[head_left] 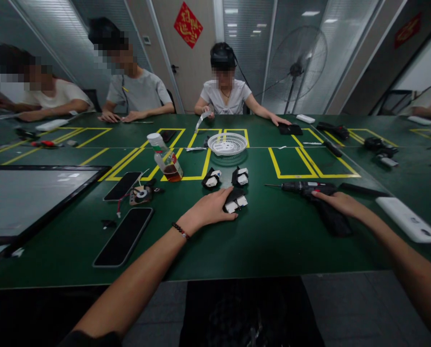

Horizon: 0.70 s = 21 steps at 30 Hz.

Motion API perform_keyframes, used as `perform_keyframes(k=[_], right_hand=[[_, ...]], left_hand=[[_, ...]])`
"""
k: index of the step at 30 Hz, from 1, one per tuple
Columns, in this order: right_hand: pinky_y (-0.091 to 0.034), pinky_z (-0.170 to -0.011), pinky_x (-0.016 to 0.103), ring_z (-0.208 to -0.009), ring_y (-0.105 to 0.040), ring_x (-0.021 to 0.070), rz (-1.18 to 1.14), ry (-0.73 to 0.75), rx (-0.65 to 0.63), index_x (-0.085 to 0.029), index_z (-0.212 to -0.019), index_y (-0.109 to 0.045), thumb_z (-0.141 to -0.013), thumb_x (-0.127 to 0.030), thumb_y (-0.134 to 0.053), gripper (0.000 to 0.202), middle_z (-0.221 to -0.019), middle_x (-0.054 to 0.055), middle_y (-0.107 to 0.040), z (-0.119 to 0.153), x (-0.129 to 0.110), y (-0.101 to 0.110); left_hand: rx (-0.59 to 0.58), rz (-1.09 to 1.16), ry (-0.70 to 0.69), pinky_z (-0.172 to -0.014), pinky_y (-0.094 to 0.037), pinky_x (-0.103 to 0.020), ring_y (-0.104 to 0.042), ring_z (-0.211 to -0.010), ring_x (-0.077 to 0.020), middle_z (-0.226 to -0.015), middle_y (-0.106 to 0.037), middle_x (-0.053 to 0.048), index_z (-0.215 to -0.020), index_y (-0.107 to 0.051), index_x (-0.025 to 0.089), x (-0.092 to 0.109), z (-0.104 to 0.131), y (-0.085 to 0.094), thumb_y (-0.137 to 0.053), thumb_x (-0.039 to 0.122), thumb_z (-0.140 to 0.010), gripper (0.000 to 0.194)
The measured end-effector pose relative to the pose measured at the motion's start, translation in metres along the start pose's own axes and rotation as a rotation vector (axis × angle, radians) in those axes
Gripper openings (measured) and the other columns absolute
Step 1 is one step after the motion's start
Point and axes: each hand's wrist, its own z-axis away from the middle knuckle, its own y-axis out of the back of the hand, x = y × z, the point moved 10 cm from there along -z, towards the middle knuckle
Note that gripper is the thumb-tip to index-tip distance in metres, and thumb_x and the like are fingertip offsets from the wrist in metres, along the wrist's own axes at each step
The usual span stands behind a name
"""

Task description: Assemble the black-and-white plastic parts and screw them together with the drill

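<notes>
My left hand (213,207) is closed around a small black-and-white part (236,203) on the green table, thumb on the near side and fingers over its far side. Two similar black-and-white parts, one at left (212,179) and one at right (240,177), sit just beyond it. To the right, my right hand (336,203) grips a black cordless drill (302,187) that lies on its side. The drill's long thin bit points left, toward the parts. Some fingers of my right hand are hidden by the drill.
Left of my hand lie a grey-edged phone (124,237), a dark phone (121,186) and a wired round component (141,194). A bottle (168,164) and white basket (227,144) stand beyond. A white box (408,219) lies right. Several people sit around the table (266,250).
</notes>
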Motion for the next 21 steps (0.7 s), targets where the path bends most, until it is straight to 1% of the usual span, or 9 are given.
perform_keyframes(k=[3,6,8,11,14,16,17,19,21], right_hand=[[-0.05,-0.064,0.046,-0.076,-0.069,0.0366,0.442,0.08,0.205,-0.014,-0.075,-0.068,-0.074,-0.085,-0.053,0.073,-0.081,0.023,-0.069,0.003,-0.014,0.026],[-0.043,-0.061,0.044,-0.075,-0.067,0.036,0.66,0.207,0.379,-0.014,-0.079,-0.068,-0.083,-0.08,-0.048,0.069,-0.084,0.027,-0.067,0.025,-0.043,0.036],[-0.04,-0.06,0.041,-0.071,-0.065,0.0333,0.712,0.3,0.483,-0.015,-0.085,-0.069,-0.088,-0.073,-0.048,0.061,-0.079,0.025,-0.067,0.047,-0.07,0.033],[-0.037,-0.058,0.035,-0.063,-0.062,0.0259,0.661,0.452,0.499,-0.02,-0.091,-0.069,-0.092,-0.065,-0.049,0.05,-0.07,0.013,-0.066,0.075,-0.114,0.006],[-0.035,-0.057,0.031,-0.058,-0.057,0.0201,0.5,0.674,0.394,-0.023,-0.087,-0.071,-0.094,-0.057,-0.051,0.04,-0.066,0.006,-0.064,0.096,-0.162,-0.033],[-0.036,-0.058,0.03,-0.055,-0.055,0.0177,0.361,0.831,0.235,-0.023,-0.087,-0.073,-0.095,-0.049,-0.055,0.033,-0.063,0.003,-0.063,0.105,-0.19,-0.062],[-0.037,-0.058,0.03,-0.056,-0.056,0.0173,0.302,0.907,0.12,-0.023,-0.089,-0.074,-0.095,-0.045,-0.057,0.029,-0.065,0.003,-0.065,0.109,-0.202,-0.079],[-0.04,-0.06,0.03,-0.061,-0.059,0.0176,0.246,1.02,-0.104,-0.025,-0.095,-0.076,-0.093,-0.039,-0.061,0.021,-0.071,0.003,-0.068,0.115,-0.22,-0.113],[-0.043,-0.064,0.032,-0.068,-0.062,0.0188,0.238,1.08,-0.224,-0.026,-0.102,-0.076,-0.091,-0.037,-0.064,0.019,-0.079,0.003,-0.071,0.117,-0.232,-0.139]], left_hand=[[0.018,0.073,-0.007,-0.1,-0.049,-0.05,-0.06,-0.121,-0.0372,-0.138,-0.057,-0.018,-0.149,-0.043,0.021,-0.003,0.003,0.003,-0.074,0.046,-0.069,0.089],[0.052,0.107,-0.016,-0.101,-0.048,-0.051,-0.06,-0.12,-0.037,-0.136,-0.059,-0.017,-0.146,-0.047,0.022,-0.001,0.004,0.008,-0.074,0.039,-0.068,0.084],[0.072,0.091,-0.03,-0.103,-0.047,-0.051,-0.058,-0.123,-0.0373,-0.138,-0.057,-0.016,-0.146,-0.046,0.023,0.003,0.006,0.011,-0.074,0.035,-0.069,0.083],[0.077,0.045,-0.052,-0.105,-0.046,-0.051,-0.054,-0.128,-0.0369,-0.145,-0.053,-0.014,-0.149,-0.042,0.025,0.007,0.008,0.013,-0.071,0.031,-0.073,0.082],[0.084,0.039,-0.062,-0.108,-0.044,-0.05,-0.051,-0.133,-0.0348,-0.149,-0.049,-0.012,-0.151,-0.038,0.027,0.008,0.01,0.015,-0.07,0.031,-0.076,0.082],[0.12,0.073,-0.046,-0.111,-0.042,-0.048,-0.051,-0.133,-0.033,-0.149,-0.05,-0.01,-0.15,-0.039,0.028,0.006,0.01,0.02,-0.072,0.032,-0.075,0.083],[0.154,0.098,-0.022,-0.111,-0.042,-0.047,-0.052,-0.132,-0.0326,-0.148,-0.051,-0.009,-0.149,-0.041,0.028,0.002,0.01,0.024,-0.074,0.034,-0.073,0.083],[0.243,0.17,0.055,-0.106,-0.047,-0.047,-0.059,-0.122,-0.0315,-0.143,-0.055,-0.009,-0.146,-0.045,0.029,-0.008,0.01,0.033,-0.076,0.036,-0.072,0.081],[0.35,0.276,0.153,-0.09,-0.056,-0.042,-0.068,-0.102,-0.027,-0.138,-0.059,-0.01,-0.144,-0.047,0.028,-0.023,0.013,0.043,-0.077,0.039,-0.072,0.078]])
